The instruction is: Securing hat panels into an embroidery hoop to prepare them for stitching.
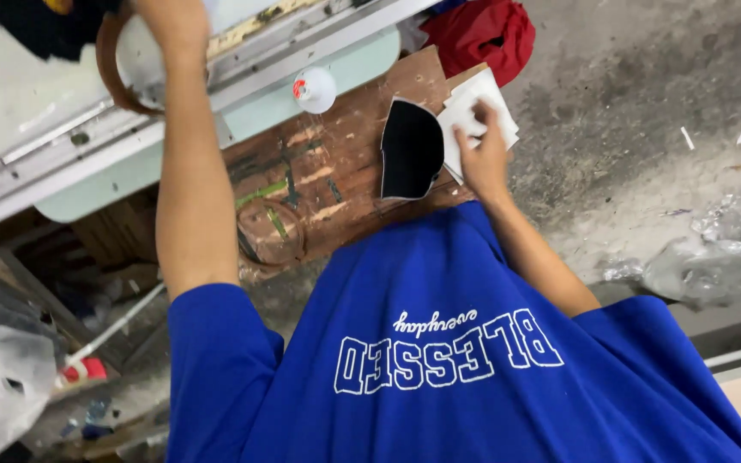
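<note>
The right hand point(482, 154) is resting on a small stack of white sheets point(482, 107) at the far right corner of the worn wooden bench point(345, 163), fingers curled down onto the top sheet; whether they are pinching it or only pressing cannot be told. The left hand point(173, 30) is reaching up to a brown ring point(109, 73) at the pale machine bed point(62, 129), and appears closed around it, though the fingers are mostly out of view. The sheets are judged light, thin and floppy, likely to slide off one another; a loose corner or edge, lifted with thumb and forefinger, is the sensible hold. Just beside the stack, touching its left edge, is lying a black curved panel point(412, 147), soft-looking and equally light. A white bottle point(314, 90) with a red mark is standing near the panel, at the bench's far edge. Red cloth point(482, 34) is bunching beyond the sheets. A second ring point(269, 231) is lying on the bench's near side. The blue shirt point(439, 343) is blocking the near view. Clear plastic wrap point(705, 257) is littering the concrete floor point(628, 103) at right.
</note>
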